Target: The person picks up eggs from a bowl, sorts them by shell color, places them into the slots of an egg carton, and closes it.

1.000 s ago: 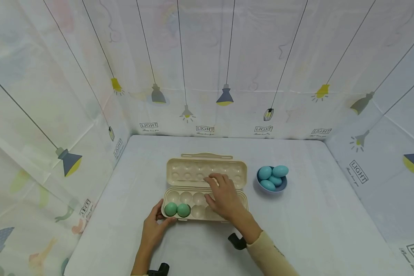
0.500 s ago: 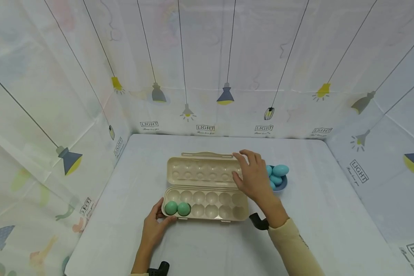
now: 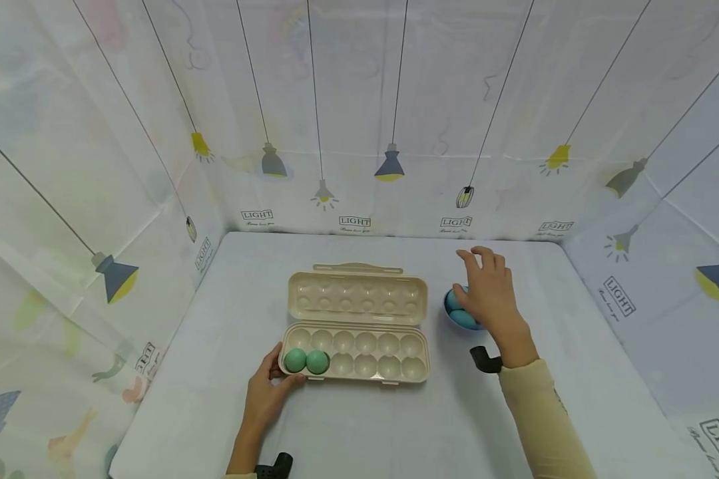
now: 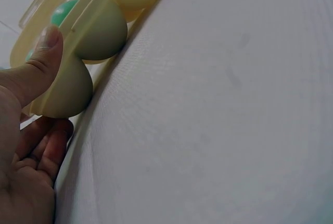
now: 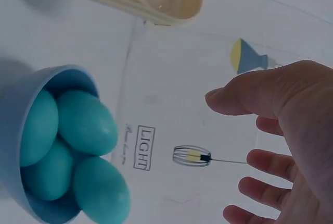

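A beige egg carton lies with its lid folded back. Two green eggs sit side by side in the front row at its left end. My left hand grips that end; in the left wrist view the thumb lies over the rim and the fingers curl below. Above the blue bowl hovers my right hand, fingers spread and holding nothing. Several blue eggs fill the bowl; in the head view the hand hides some of them. The right wrist view shows a gap between fingers and eggs.
Everything stands on a white-covered table. A cloth backdrop printed with lamps rises behind the table and at both sides. Dark camera mounts sit at both wrists.
My right hand has moved rightward from over the carton to above the bowl, with nothing in it. The left hand and the carton stay in place.
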`<state>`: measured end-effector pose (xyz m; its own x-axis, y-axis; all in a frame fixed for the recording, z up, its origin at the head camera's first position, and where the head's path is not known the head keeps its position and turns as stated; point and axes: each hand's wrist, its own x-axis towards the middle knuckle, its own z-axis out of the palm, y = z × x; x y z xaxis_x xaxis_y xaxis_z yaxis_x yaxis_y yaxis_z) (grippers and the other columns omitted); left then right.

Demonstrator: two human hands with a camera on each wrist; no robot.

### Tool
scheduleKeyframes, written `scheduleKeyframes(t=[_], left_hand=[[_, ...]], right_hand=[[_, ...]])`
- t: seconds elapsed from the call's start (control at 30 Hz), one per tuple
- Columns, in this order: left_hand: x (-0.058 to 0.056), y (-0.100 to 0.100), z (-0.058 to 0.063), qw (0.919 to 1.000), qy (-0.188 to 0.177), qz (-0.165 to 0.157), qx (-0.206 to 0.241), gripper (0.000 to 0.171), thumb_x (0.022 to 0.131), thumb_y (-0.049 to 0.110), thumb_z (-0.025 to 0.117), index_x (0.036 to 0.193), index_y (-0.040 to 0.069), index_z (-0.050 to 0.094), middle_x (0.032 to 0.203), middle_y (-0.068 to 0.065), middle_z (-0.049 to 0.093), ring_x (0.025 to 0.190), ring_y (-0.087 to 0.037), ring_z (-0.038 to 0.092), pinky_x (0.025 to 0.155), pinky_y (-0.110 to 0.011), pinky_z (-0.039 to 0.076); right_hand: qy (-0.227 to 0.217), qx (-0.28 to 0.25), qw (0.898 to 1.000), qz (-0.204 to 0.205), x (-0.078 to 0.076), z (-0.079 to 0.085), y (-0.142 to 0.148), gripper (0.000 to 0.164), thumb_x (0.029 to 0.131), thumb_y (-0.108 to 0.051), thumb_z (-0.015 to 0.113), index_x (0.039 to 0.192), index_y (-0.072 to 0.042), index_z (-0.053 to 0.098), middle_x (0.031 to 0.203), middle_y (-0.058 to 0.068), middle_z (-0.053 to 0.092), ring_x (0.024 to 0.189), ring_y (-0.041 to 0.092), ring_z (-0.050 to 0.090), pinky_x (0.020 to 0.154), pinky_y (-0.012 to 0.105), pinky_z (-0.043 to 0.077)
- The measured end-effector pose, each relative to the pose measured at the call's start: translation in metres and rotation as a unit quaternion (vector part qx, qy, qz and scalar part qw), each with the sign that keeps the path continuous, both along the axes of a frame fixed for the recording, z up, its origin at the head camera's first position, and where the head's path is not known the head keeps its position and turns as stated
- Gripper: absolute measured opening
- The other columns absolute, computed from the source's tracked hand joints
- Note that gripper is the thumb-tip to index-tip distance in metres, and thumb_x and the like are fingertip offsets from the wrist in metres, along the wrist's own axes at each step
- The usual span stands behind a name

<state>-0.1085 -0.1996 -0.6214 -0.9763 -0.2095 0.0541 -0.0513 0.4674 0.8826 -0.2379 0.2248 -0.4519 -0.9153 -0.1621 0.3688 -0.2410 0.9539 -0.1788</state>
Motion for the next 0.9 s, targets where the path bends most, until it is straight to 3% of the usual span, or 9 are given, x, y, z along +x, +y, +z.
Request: scheduleKeyframes(t=[0.23,0.53,0.7,0.9], left_hand=[[0.001,0.000,0.000,1.0000,0.001,0.000,-0.006,0.089,0.075,0.041,0.087,0.151,0.019,0.046,0.119,-0.001,0.068,0.094,-0.010,0.063,0.089,-0.030,0.050],[0.000,0.000,0.001,1.0000,-0.007,0.000,-0.002,0.089,0.076,0.042,0.087,0.151,0.019,0.045,0.121,-0.001,0.068,0.097,-0.011,0.063,0.092,-0.032,0.050],[-0.001,0.000,0.004,1.0000,-0.007,0.000,0.000,0.090,0.075,0.042,0.087,0.151,0.019,0.045,0.122,-0.002,0.068,0.098,-0.012,0.064,0.092,-0.032,0.050],[0.000,0.000,0.004,1.0000,-0.004,0.001,0.001,0.088,0.076,0.037,0.087,0.151,0.018,0.045,0.121,-0.002,0.068,0.096,-0.011,0.063,0.090,-0.031,0.050]], right_hand=[[-0.084,-0.009,0.996,-0.023,-0.011,-0.020,0.022,0.063,0.087,-0.016,0.063,0.146,-0.006,0.043,0.148,0.029,0.034,0.131,0.053,0.032,0.098,0.068,0.035],[-0.180,-0.006,0.983,-0.036,-0.021,-0.046,0.041,0.070,0.079,-0.005,0.058,0.147,-0.005,0.041,0.156,0.031,0.024,0.138,0.059,0.023,0.103,0.074,0.029],[-0.209,0.001,0.977,-0.034,-0.026,-0.054,0.045,0.069,0.081,-0.002,0.055,0.148,-0.004,0.039,0.156,0.031,0.025,0.137,0.060,0.025,0.102,0.076,0.030],[-0.214,0.010,0.976,-0.025,-0.025,-0.060,0.044,0.056,0.090,-0.001,0.054,0.145,0.001,0.043,0.146,0.032,0.039,0.130,0.057,0.036,0.098,0.073,0.037]])
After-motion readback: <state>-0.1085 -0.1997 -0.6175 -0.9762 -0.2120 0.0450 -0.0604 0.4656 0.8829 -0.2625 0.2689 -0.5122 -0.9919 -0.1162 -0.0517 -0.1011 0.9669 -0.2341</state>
